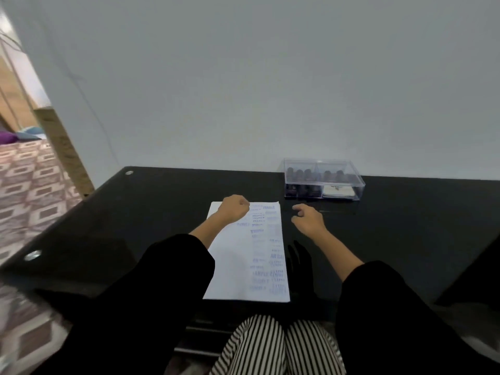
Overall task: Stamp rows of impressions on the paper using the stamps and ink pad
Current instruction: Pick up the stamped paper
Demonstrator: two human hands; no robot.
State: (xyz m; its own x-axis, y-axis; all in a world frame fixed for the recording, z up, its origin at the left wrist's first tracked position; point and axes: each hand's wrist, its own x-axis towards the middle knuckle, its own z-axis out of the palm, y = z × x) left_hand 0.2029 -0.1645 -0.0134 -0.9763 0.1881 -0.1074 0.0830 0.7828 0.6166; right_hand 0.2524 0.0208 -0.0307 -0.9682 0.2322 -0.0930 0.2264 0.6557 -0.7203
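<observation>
Steadying the far end of the partly stamped paper (238,266) with a fisted left hand (234,209), the person is hovering an empty, loosely curled right hand (308,219) beside it, likely fetching a stamp from the clear box (322,182) at the tabletop's (135,212) back next

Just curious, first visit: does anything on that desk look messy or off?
Only the paper: its blue stamp marks crowd the right side in ragged, uneven columns, some faint, while the left half is blank.
</observation>
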